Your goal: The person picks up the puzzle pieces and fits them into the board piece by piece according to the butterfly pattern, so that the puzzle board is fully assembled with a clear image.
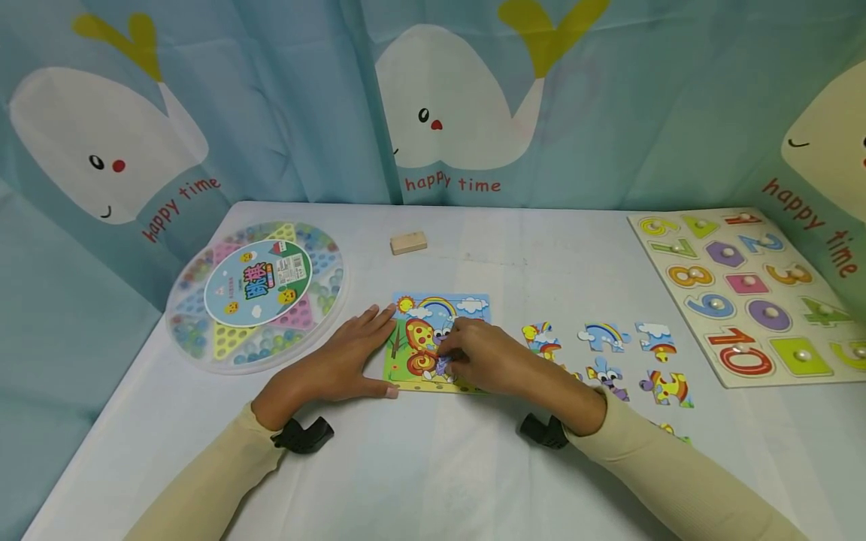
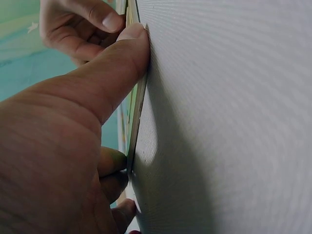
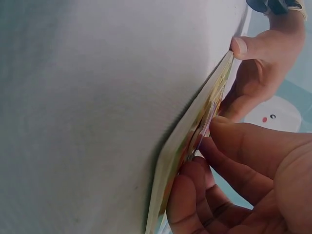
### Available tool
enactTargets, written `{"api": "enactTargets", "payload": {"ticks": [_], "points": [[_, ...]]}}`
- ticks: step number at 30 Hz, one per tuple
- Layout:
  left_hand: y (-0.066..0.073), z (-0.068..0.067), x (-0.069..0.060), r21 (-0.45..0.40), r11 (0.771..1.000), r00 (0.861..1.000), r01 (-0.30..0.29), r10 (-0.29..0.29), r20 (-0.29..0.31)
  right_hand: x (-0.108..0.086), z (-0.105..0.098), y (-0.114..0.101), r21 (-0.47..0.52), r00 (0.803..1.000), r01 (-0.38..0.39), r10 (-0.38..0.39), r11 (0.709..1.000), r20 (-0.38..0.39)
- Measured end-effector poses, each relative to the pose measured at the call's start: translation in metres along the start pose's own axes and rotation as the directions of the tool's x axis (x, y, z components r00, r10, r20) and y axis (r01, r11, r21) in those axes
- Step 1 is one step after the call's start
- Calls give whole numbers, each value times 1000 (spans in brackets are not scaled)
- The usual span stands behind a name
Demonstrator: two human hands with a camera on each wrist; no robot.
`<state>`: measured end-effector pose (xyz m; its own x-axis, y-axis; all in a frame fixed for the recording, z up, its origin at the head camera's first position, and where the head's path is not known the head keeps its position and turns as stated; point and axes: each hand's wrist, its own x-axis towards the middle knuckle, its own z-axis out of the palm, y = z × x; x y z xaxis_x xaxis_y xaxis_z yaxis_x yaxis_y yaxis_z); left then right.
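Observation:
A small picture puzzle board [image 1: 395, 370] lies flat on the white table, showing a sun, a rainbow and cartoon animals. Along its left edge rests my left hand [image 1: 338, 364], fingers stretched out and thumb at the near corner; in the left wrist view its thumb [image 2: 131, 48] touches the board's edge. My right hand [image 1: 494, 357] is over the board's right half. Its thumb and index finger pinch a puzzle piece [image 3: 210, 117] with purple on it, low against the board's surface. Most of that piece and the board's right part are hidden by the hand.
Several loose puzzle pieces [image 1: 605, 336] lie right of the board, some partly behind the right forearm. A wooden block [image 1: 409, 243] lies behind the board. At the left is a round Chinese checkers set [image 1: 257, 293]; at the right, a number puzzle board [image 1: 690, 315].

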<state>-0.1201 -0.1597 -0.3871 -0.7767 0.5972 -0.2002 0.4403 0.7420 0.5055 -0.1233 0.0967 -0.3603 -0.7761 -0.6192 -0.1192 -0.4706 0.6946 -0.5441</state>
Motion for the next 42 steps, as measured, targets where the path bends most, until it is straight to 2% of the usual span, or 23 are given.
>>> {"api": "enactTargets", "payload": {"ticks": [10,26,37,42], "points": [[-1,0,0,-1,1000,1000,-6,6,-3,-2,0,0,-12,998,31,-31,999,57],[-3,0,0,13,999,999,-34,35,-10,1,1,0,-28,998,16,-15,999,57],[-3,0,-1,13,1000,1000,-20,20,-6,1,-8,0,-25,992,27,-24,999,125],[-2,0,-1,8,1000,1000,-22,22,-6,-4,-17,4,21,997,36,-37,999,62]]}}
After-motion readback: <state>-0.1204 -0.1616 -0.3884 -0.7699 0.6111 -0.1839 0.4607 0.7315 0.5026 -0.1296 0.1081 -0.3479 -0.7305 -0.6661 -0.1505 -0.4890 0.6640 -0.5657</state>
